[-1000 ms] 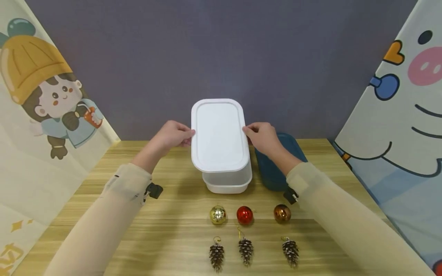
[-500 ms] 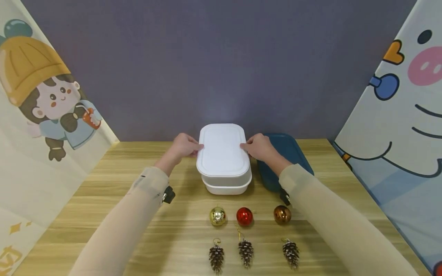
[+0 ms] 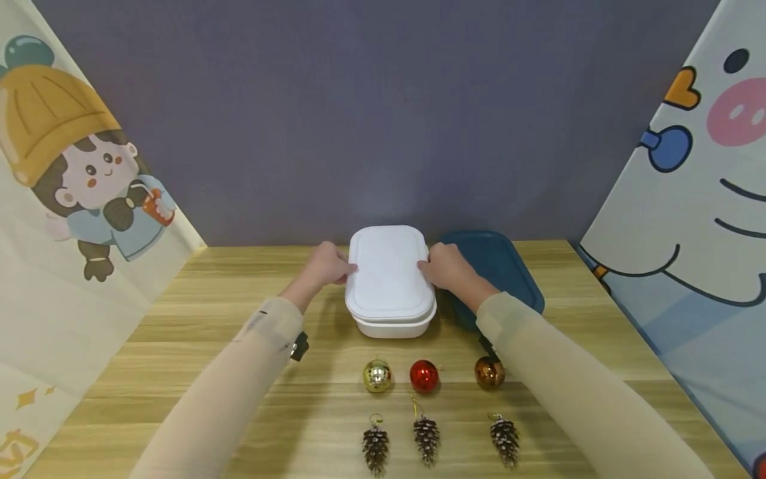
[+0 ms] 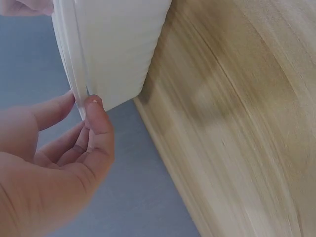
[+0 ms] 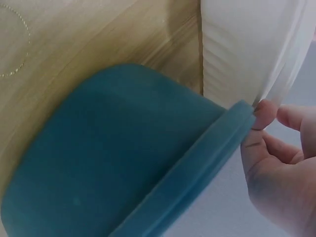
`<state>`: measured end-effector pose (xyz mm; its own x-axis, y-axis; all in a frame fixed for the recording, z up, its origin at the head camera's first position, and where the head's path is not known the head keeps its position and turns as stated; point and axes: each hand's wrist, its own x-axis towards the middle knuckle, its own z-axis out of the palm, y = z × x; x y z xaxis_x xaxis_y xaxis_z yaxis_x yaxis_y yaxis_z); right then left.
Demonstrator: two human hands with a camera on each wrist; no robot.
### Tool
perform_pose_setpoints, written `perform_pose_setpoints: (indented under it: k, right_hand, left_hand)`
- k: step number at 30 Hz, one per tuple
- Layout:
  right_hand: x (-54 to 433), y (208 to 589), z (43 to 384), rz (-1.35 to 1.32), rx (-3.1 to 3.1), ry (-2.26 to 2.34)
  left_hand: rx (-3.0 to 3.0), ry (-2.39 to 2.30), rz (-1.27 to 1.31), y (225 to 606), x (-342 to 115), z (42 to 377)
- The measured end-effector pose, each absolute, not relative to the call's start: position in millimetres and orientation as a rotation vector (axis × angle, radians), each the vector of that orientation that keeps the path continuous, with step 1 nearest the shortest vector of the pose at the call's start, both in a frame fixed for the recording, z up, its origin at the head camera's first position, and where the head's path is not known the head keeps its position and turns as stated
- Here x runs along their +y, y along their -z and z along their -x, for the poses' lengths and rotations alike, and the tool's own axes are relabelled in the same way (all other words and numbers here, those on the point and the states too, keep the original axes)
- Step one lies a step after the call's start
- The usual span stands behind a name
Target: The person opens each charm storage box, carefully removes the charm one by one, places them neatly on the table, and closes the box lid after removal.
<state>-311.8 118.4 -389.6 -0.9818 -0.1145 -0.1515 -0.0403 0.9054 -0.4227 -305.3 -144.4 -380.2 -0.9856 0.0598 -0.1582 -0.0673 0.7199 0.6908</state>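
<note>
A white rectangular lid point(image 3: 390, 273) lies over the white box point(image 3: 395, 329), with a narrow gap showing along the near rim. My left hand point(image 3: 326, 265) pinches the lid's left edge between thumb and fingers. On the opposite edge, my right hand point(image 3: 447, 267) pinches the lid too. The left wrist view shows the thumb on top and the index finger point(image 4: 98, 116) under the lid's rim. In the right wrist view, the right fingers point(image 5: 266, 113) sit at the lid's edge, right beside the rim of a dark teal box point(image 5: 113, 148).
In front of the white box lie a gold ball point(image 3: 378, 376), a red ball point(image 3: 424, 376) and a brown ball point(image 3: 489, 372). Nearer still are three pine cones point(image 3: 426, 439) with gold loops. A grey wall point(image 3: 383, 120) stands behind the wooden table point(image 3: 239, 372).
Both hands have lowered the white lid and brought it nearer, from raised above the white box down onto its rim. The balls and pine cones have stayed put.
</note>
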Motion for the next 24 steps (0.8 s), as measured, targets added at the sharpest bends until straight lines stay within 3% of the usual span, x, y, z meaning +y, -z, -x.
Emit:
perform_pose_setpoints:
  k: [24]
  right_hand:
    - [116.7,392.1,312.6,0.16,2.869,0.446]
  left_hand:
    - [2.801,-0.879,-0.072,383.1,-131.8,301.1]
